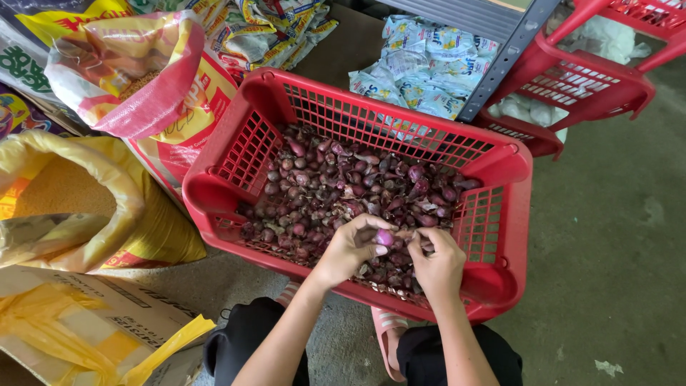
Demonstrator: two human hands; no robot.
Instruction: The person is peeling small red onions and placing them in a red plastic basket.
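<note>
A red plastic crate [500,168] holds a heap of small purple shallots [343,186] with loose dry skins. Both hands are over its near side. My left hand [350,246] pinches a small purple shallot [384,237] between thumb and fingers. My right hand [437,263] is curled right beside it, fingertips touching the same shallot or its skin; which one I cannot tell. My knees in black trousers show below the crate.
An open yellow sack of grain [64,200] and a red-and-yellow sack [136,71] stand at the left. A cardboard box [93,322] lies at bottom left. Blue-white packets [421,68] lie behind the crate. Stacked red baskets [586,78] sit at top right on a concrete floor [614,250].
</note>
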